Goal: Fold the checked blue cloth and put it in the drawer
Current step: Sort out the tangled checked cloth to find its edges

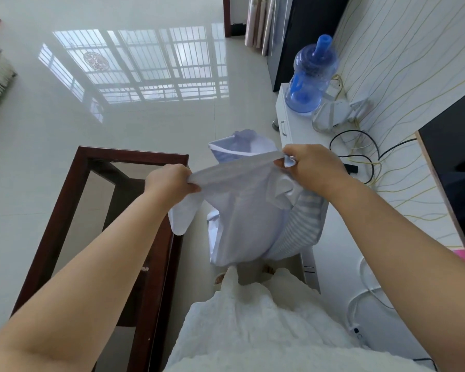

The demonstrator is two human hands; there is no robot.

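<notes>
I hold the pale blue cloth (242,210) up in the air in front of me, and it looks blurred. My left hand (169,181) grips its top edge on the left and my right hand (312,165) grips the top edge on the right. The cloth hangs down between them over the open drawer (310,264) of the white cabinet (290,122). A striped blue cloth (304,224) lies under it in the drawer. More pale fabric (242,146) sticks up behind the top edge.
A dark wooden table with a glass top (73,189) stands at my left. On the cabinet top are a blue water jug (310,76), a white device (330,114) and several cables (360,154). A dark screen (457,162) stands at the right. Glossy floor tiles lie ahead.
</notes>
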